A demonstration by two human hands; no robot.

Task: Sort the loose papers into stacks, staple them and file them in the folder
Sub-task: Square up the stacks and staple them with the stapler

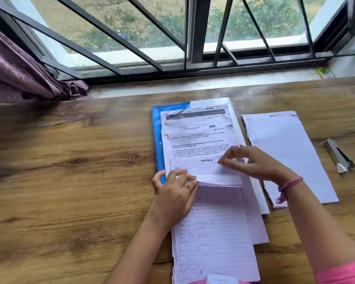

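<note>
sorting step: at centre frame the left hand [175, 190] and right hand [252, 162] pinch a lined "section 3" sheet [205, 171] over the pile on the blue folder [158, 140]; next it likely needs its own stack; the stapler [339, 155] waits at right.

Head view: on the wooden counter [70, 171], the left hand [173, 198] and right hand [252, 163] pinch a folded lined sheet headed "SECTION 3" [205, 169] over a paper pile [197, 136] on a blue folder [157, 132]. A separate lined stack [289, 152] lies right of it, with a stapler [339, 155] beyond.
</note>
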